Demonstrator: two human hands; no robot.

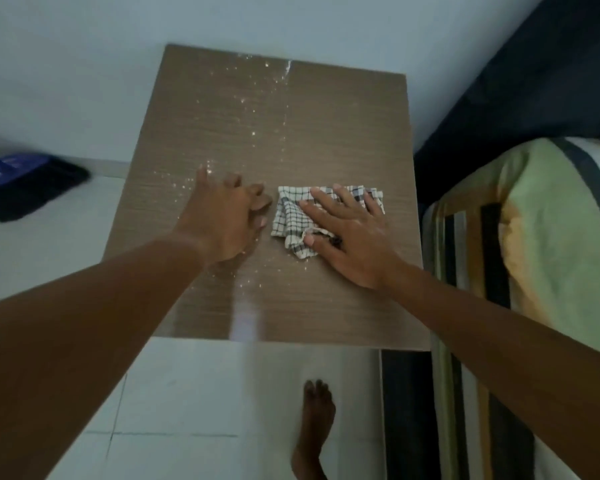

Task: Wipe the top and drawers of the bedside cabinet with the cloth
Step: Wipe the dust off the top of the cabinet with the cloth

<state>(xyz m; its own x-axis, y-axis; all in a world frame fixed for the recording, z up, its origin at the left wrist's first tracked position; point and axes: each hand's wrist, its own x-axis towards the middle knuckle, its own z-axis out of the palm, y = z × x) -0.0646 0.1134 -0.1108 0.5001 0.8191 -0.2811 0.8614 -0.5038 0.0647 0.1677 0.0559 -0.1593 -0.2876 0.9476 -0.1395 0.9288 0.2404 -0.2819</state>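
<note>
The bedside cabinet's brown wood-grain top (257,109) fills the middle of the view, speckled with white dust in a band down its centre. A crumpled white cloth with a dark check pattern (288,216) lies on the right half of the top. My right hand (347,233) presses flat on the cloth with fingers spread. My left hand (226,220) rests on the bare top just left of the cloth, fingers loosely apart and holding nothing. The drawers are hidden below the top.
A bed with a green, yellow and dark striped cover (534,254) stands against the cabinet's right side. A dark blue and black object (28,185) lies on the white tiled floor at left. My bare foot (316,427) stands in front of the cabinet.
</note>
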